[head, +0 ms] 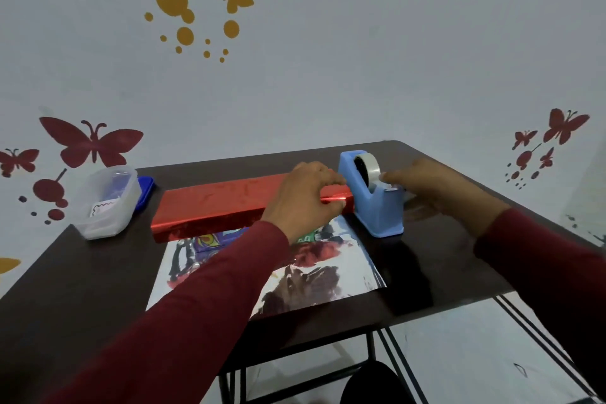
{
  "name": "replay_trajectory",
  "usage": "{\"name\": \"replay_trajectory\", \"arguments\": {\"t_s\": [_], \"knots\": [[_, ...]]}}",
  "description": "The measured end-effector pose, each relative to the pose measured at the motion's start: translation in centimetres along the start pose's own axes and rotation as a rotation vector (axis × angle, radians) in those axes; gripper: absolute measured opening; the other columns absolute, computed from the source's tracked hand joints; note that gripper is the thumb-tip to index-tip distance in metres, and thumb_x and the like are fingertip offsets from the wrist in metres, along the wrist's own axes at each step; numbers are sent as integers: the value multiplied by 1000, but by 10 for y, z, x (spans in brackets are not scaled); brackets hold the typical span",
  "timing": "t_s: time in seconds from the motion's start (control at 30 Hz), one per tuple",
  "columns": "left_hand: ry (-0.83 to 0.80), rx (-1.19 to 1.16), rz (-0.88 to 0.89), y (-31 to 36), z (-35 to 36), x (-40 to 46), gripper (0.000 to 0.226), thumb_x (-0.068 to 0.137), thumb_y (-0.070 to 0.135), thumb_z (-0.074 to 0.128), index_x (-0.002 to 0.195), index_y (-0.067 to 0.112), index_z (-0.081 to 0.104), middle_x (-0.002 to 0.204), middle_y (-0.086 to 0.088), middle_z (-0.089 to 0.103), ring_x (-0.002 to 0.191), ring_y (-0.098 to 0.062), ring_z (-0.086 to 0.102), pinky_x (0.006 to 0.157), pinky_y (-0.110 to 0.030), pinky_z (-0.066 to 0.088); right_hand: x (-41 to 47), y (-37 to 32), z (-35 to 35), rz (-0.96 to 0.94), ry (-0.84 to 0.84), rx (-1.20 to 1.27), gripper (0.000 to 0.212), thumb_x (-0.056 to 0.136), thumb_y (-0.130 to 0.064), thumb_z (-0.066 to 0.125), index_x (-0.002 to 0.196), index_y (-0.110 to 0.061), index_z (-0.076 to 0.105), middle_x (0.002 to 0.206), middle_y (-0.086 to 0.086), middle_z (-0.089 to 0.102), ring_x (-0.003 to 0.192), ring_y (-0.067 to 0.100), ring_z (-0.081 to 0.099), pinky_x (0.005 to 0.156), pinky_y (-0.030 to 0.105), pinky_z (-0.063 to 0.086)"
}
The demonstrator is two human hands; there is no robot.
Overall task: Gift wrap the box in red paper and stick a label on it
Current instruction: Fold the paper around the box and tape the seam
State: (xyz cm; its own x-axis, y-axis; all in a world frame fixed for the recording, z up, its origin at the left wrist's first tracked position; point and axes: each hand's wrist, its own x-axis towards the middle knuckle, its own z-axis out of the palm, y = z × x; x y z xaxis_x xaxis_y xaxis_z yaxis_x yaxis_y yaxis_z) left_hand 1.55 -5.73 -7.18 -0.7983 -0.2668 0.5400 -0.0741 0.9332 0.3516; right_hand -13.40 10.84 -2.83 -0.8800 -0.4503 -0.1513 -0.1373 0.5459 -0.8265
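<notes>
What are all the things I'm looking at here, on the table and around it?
Wrapped box: one, shiny red, table centre.
Wrapping sheet: one, silvery reflective side up, spread before the box.
Tape dispenser: one, light blue, right of the box.
Plastic tub: one, clear, left.
Lid: one, blue, behind the tub.
Table: one, dark brown.
Wall butterflies: several, red and yellow.
Left hand: on the box.
Right hand: at the tape.
</notes>
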Motion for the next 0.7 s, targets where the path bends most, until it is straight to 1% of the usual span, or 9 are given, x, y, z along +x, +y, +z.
{"name": "replay_trajectory", "arguments": {"t_s": [0.1,0.17,0.23,0.37,0.47,0.53,0.57,0.63,0.7], "knots": [[-42,-41,-2,11,12,21,47,84,26,76,131,23,70,126,1,64,119,-21,53,100,-35,44,8,-4,-2,98,-147,61,23,95,-26,74,95,-8,61,110,13,58,79,39,68,49,39,61],[-70,-40,-4,14,18,35,54,83,27,76,135,22,66,133,-1,60,125,-22,53,101,-32,43,14,-7,-5,141,-203,80,24,95,-23,75,104,-5,62,119,15,57,90,42,68,46,41,61],[-131,-30,-2,18,21,48,63,83,25,74,145,21,58,145,-2,52,133,-22,49,103,-29,39,20,-7,-6,168,-244,141,19,96,-15,72,106,-2,64,124,18,58,99,41,65,54,47,63],[-313,43,17,19,24,68,80,87,21,71,159,19,38,167,-1,28,152,-21,30,118,-30,29,23,-5,-6,153,-269,368,9,100,-12,66,105,-5,68,119,15,59,108,38,60,79,66,57],[-393,69,26,19,26,72,82,86,16,70,160,16,34,170,-1,22,155,-19,24,119,-27,25,19,4,-5,88,-243,530,9,100,-12,63,103,-7,70,111,8,62,118,30,57,76,68,57],[-400,67,35,17,27,70,83,83,14,69,159,16,36,169,1,23,154,-18,27,119,-28,28,14,15,-1,33,-193,594,9,97,-9,67,104,-5,70,113,10,67,109,27,64,69,60,60],[-398,69,43,17,28,70,84,81,17,68,159,18,37,168,2,24,153,-18,28,121,-33,32,12,22,2,12,-163,616,11,94,-7,69,105,-2,70,112,13,70,101,28,68,68,58,62],[-392,83,51,16,29,68,87,77,28,63,159,22,37,168,5,24,152,-18,29,118,-45,38,9,37,8,-10,-117,633,20,90,-4,74,107,5,69,108,19,73,87,31,73,74,56,64],[-403,80,42,17,31,68,85,80,26,64,160,23,35,169,6,21,153,-18,27,117,-47,39,5,48,14,-30,-89,640,22,87,-2,76,104,10,69,101,22,72,82,32,74,77,51,64]]}}
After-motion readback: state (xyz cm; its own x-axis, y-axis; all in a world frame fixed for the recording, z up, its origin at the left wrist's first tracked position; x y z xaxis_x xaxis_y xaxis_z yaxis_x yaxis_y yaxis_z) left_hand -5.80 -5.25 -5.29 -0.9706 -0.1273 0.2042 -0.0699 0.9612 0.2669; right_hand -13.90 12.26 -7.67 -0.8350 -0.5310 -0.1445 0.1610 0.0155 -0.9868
